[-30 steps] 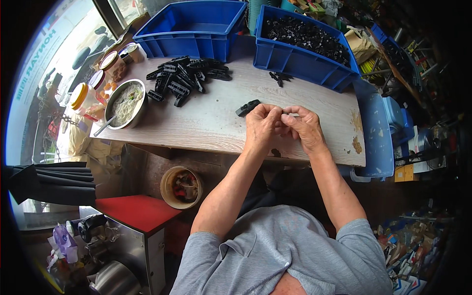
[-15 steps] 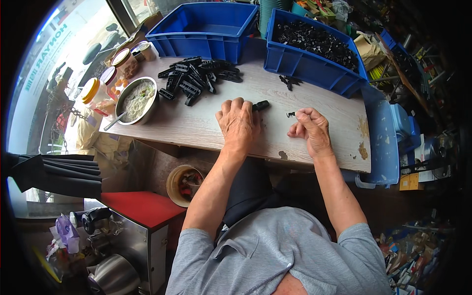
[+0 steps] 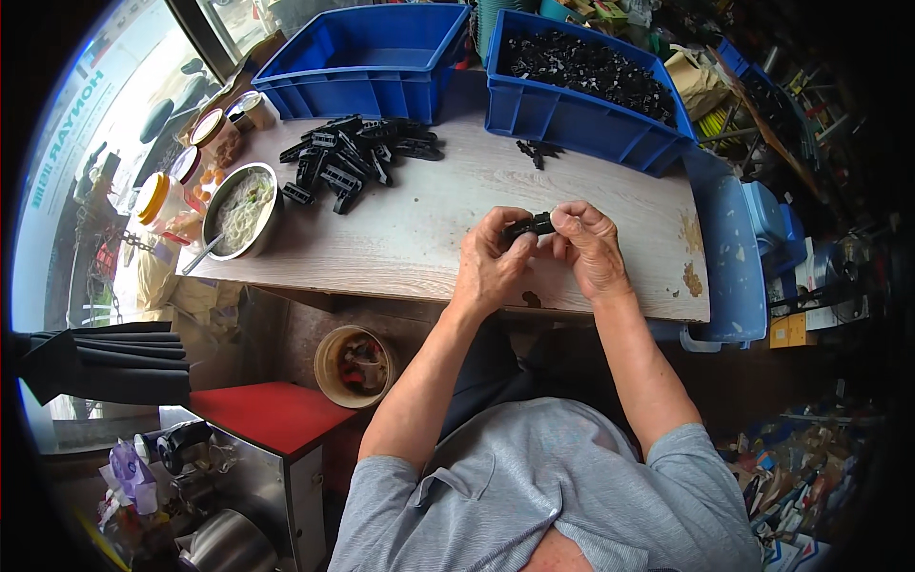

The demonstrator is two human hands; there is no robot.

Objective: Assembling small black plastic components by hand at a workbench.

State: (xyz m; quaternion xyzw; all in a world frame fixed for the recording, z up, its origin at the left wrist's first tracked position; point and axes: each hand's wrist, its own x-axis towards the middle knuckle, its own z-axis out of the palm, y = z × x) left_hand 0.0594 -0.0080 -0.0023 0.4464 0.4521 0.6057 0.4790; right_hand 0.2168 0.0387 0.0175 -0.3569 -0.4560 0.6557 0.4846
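My left hand (image 3: 491,262) grips a long black plastic part (image 3: 524,229) between thumb and fingers, just above the table. At the right end of that part, my right hand (image 3: 593,253) has its thumb and fingertips pinched together, touching it. The small black plastic piece that the right hand carried is hidden by the fingertips now. A pile of similar long black parts (image 3: 348,157) lies to the left on the table. A few small black pieces (image 3: 537,153) lie beyond my hands, in front of the full bin.
A blue bin (image 3: 367,91) stands at the back left. Beside it is another blue bin (image 3: 581,129) heaped with small black pieces. A metal bowl of noodles (image 3: 272,224) with a spoon and several jars (image 3: 152,202) line the table's left side. A bucket (image 3: 324,367) stands on the floor below.
My left hand has lifted the long black part off the table and moved right. My right hand has brought its small piece to the part's end. The view has shifted slightly.
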